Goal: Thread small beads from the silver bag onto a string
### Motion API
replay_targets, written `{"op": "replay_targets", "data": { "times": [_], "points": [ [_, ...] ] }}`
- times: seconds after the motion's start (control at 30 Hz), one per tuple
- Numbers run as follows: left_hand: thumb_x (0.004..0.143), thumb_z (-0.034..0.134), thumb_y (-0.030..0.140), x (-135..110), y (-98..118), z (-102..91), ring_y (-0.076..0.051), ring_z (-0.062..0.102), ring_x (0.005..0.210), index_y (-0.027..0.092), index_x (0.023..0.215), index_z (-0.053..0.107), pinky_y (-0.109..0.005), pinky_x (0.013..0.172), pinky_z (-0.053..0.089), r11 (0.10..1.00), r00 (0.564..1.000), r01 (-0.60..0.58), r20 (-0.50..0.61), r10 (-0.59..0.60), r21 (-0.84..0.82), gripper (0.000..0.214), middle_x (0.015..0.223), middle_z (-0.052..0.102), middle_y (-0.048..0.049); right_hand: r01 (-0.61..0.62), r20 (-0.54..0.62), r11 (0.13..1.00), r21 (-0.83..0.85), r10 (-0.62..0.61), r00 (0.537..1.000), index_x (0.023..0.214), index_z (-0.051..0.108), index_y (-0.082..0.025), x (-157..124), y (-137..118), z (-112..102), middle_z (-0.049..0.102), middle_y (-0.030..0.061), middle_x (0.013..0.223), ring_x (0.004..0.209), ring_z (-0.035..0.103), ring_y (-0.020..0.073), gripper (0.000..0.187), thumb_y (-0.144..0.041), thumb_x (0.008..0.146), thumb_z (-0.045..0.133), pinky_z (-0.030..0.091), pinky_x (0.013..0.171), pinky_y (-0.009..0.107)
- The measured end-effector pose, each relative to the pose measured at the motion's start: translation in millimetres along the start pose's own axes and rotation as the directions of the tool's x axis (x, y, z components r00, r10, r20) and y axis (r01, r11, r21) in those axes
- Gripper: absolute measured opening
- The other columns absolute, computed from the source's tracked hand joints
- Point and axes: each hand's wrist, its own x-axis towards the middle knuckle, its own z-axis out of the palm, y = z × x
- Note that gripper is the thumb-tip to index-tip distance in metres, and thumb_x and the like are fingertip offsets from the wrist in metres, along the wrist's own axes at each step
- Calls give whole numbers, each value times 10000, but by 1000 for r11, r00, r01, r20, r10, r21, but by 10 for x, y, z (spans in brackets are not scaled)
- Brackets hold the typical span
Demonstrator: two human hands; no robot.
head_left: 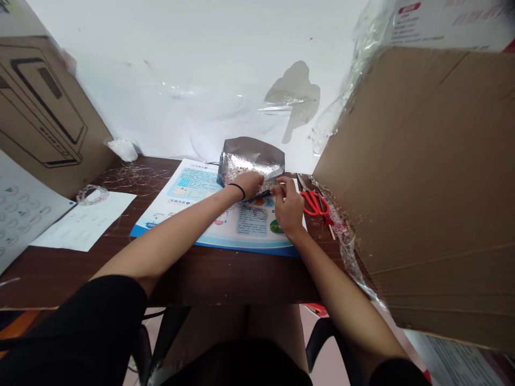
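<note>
Silver foil pouch, crumpled and glinting, stands at the far edge of a printed blue-and-white leaflet on a dark wooden desk, as I see it from my remote station. Left hand, with a black band at the wrist, lies over the pouch's lower edge; its fingers are hidden from me, so I cannot tell whether they are clenched or merely resting. Right hand sits just beside it, its fingers closed on a slim black tool that points toward the left hand, close under the pouch. Red-handled scissors lie just right of the leaflet, beside a strip of clear plastic film along a cardboard panel. To the left lie a white paper sheet, a clear beaded loop and a tangle of fine threads. Technique note, in my judgement: the left hand should pin the foil firmly, while the right hand keeps the tool low and moves it in short, controlled strokes, because thin foil creases and tears easily under uneven pressure.
</note>
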Motion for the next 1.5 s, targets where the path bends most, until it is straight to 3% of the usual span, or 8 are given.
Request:
{"op": "replay_targets", "data": {
  "times": [0.53,0.73,0.9,1.03,1.13,1.23,1.4,1.5],
  "points": [
    [778,459,85,36,-85,5,-218,580,834,95,952,650,-310,721,411,986,995,-101,27,98,134,258,939,620,-164,-59,-113,982,180,80,990,1052,500,-246,-10,-41,-20,701,34,945,855,648,172,207,-318,916,361,443,754,323],
    [771,441,62,10,-230,-81,-173,533,793,107,758,656,-303,768,406,982,987,27,-150,-56,-188,221,882,587,-118,-53,-100,987,152,69,993,1017,532,-242,-13,-30,11,696,39,908,819,641,171,203,-341,900,398,445,717,313],
    [834,456,134,-188,-180,-221,-101,441,606,137,583,538,-233,586,413,409,938,136,-15,-346,-902,264,650,488,-35,-26,-47,996,80,30,998,978,587,-261,-26,-37,20,675,24,787,753,624,171,211,-308,882,405,434,655,303],
    [887,406,142,-546,-104,-273,-51,439,528,135,637,502,-160,469,386,102,929,202,157,-336,-974,268,638,496,-35,20,2,998,52,-20,1000,951,597,-251,-55,-48,51,671,21,757,711,616,162,216,-315,882,402,426,650,291],
    [888,423,118,-824,-171,-256,-21,448,501,109,675,535,-96,436,394,-379,856,225,368,-364,-898,241,632,507,-40,76,55,997,15,-77,996,922,598,-232,-77,-46,88,674,22,761,694,610,158,198,-305,877,419,415,659,283],
    [879,433,85,-1027,-327,-245,-19,490,507,85,714,576,-64,459,434,-551,793,144,429,-433,-822,219,622,523,-46,102,93,995,4,-102,990,912,594,-220,-90,-40,116,670,16,736,671,601,150,188,-287,876,423,406,662,274],
    [853,470,55,-1124,-433,-271,-19,524,514,81,714,621,-70,493,464,-498,758,77,375,-534,-864,206,606,557,-42,98,115,995,23,-100,988,914,587,-217,-101,-31,147,679,19,764,693,612,148,193,-290,885,410,413,675,268],
    [808,556,89,-1017,-358,-246,-44,561,552,98,690,645,-125,533,476,-169,782,71,160,-603,-983,148,634,609,-52,103,129,994,28,-106,986,916,587,-219,-107,-29,161,686,23,783,722,623,156,192,-292,885,412,417,687,268]
  ]
}}
